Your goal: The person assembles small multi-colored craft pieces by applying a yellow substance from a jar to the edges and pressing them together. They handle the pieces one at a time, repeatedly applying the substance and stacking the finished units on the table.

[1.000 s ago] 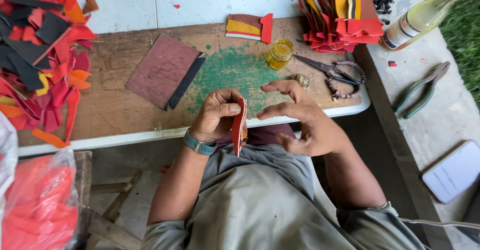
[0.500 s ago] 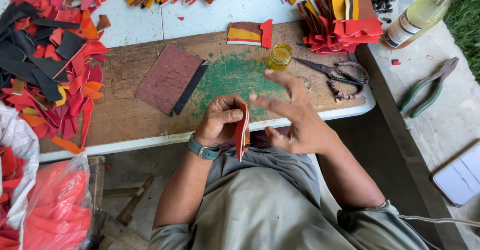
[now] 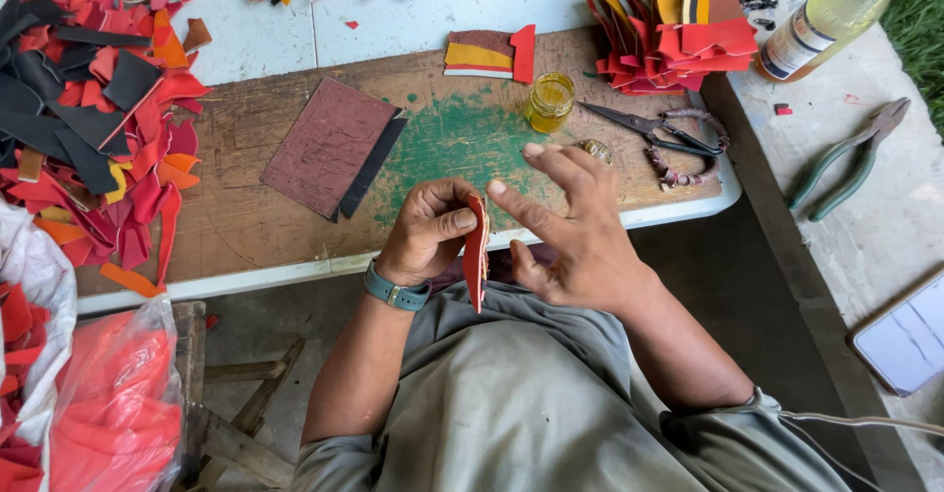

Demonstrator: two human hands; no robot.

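A: Leather, red, a narrow strip (image 3: 476, 251) held edge-up over the person's lap, just off the near edge of the desk (image 3: 246, 231).

B: Which hand has it?

A: The left hand (image 3: 428, 231). Its grip is closed on the strip, thumb pressing one face and the fingers curled behind, probably so the other face stays exposed. The right hand (image 3: 570, 231) holds nothing, its fingers spread apart; the index fingertip touches the strip near the top, seemingly rubbing or spreading something along it.

B: Glue, perhaps?

A: Likely. A small jar of yellow liquid (image 3: 549, 102) stands open at 12 o'clock from the hands, close enough to dip a finger, with a small round lid (image 3: 591, 149) just beside it toward 5 o'clock.

B: And the rest?

A: Scissors (image 3: 654, 130) lie at 1 o'clock. A maroon sheet on a black one (image 3: 329, 146) sits at 10 o'clock. Heaped red, orange and black offcuts (image 3: 93, 109) fill the desk's 9 o'clock end. Stacked cut pieces (image 3: 678, 30) are at 1 o'clock, further back, and green-handled pliers (image 3: 851, 158) rest on a concrete ledge at 3 o'clock, well apart.
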